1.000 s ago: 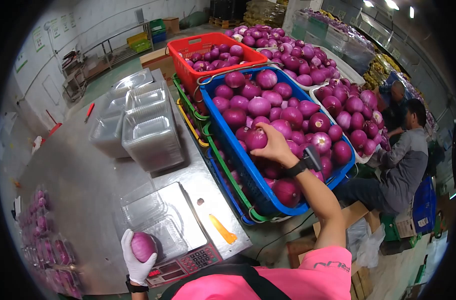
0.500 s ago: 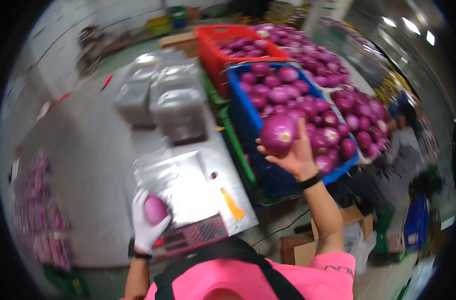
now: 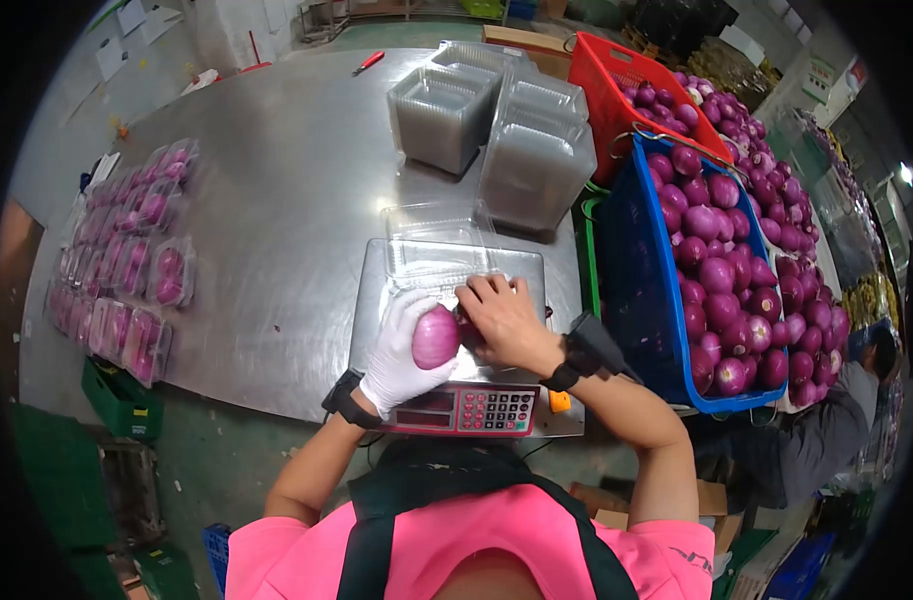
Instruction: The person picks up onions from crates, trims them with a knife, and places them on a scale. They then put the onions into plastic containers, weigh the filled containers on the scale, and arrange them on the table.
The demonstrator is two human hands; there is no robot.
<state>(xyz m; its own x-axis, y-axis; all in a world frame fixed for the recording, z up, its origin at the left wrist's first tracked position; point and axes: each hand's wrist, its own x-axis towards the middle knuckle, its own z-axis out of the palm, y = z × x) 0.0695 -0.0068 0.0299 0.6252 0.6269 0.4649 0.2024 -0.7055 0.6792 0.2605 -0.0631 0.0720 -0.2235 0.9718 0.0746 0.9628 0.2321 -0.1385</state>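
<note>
Arriving from the blue crate [image 3: 632, 300], the right hand [image 3: 504, 322] is curling over a mostly hidden second onion [image 3: 468, 333] at the clear tray [image 3: 427, 262] on the scale [image 3: 477, 410], at the worktop's near edge. The gloved left hand [image 3: 402, 355] is gripping a red onion [image 3: 436, 337] alongside. Empty tray stacks [image 3: 537, 170] are standing behind, obstructing nothing.

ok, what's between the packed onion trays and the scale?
Nothing: only bare steel table between the packed onion trays and the scale, seen in the head view.

Bare table [image 3: 277, 200] left of scale [image 3: 457, 405]; container stacks [image 3: 497, 130] crowd behind.
</note>
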